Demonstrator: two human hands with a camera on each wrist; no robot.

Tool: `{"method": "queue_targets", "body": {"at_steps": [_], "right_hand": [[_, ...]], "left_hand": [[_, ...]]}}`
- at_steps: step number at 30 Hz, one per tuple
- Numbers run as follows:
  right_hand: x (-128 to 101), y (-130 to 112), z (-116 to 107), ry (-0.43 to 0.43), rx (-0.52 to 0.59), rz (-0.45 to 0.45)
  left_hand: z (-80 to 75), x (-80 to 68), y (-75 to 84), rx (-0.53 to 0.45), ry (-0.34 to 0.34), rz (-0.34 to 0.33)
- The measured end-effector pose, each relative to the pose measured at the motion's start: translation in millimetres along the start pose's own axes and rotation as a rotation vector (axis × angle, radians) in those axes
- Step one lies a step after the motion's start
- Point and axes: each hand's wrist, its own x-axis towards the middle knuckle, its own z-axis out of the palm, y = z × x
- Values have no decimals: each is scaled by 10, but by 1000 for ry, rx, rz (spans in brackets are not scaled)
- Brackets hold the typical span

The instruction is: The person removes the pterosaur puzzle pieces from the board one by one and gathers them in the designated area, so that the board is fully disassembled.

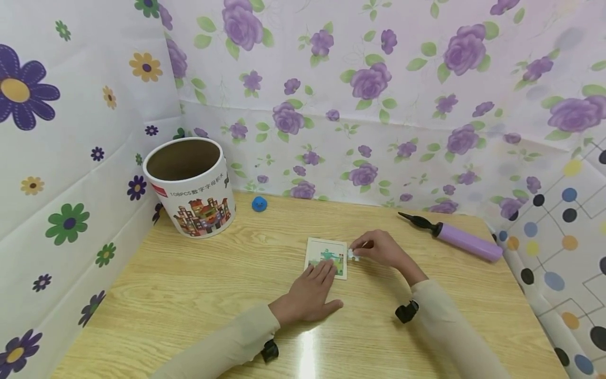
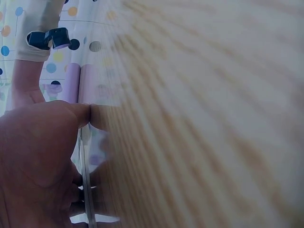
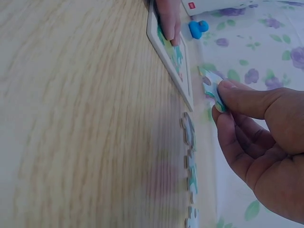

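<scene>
Pale, thin and knobbed at its edges, the puzzle piece (image 3: 212,91) shows patches of green and blue and sits pinched between the thumb and fingertips of the right hand (image 1: 381,249), just off the right edge of the puzzle board (image 1: 326,257). That board is a small square with a cream border and a green and blue picture, lying flat on the wooden table (image 1: 199,295). The left hand (image 1: 310,295) lies flat with straight fingers, its fingertips pressing the near part of the board.

More loose pieces (image 3: 189,137) lie in a row on the table beside the board's right edge, seen only in the right wrist view and blurred there. The left wrist view is mostly palm and smeared wood grain, so little of the board can be made out in it.

Far left of the board stands an open round tub (image 1: 191,187) with printed buildings on its side. A small blue object (image 1: 259,203) rests beyond the board near the wall, too small to identify. Well to the board's right lies a purple hand pump (image 1: 454,237) with a black nozzle.
</scene>
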Motion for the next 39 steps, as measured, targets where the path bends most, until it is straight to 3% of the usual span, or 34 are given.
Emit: {"method": "queue_targets", "body": {"at_steps": [7,22,29,39], "right_hand": [[-85,54,29,-9,1,45],[-117,148,135,0,-20,22],[-123,192,176,-8,-39,50],[-138,181,162,2,-24,78]], "left_hand": [[23,13,-9,-9,2,5],[-3,0,-2,-23,-4,3],[9,-3,-4,-6,22,11],[-38,-17,15,-11,5,-7]]}}
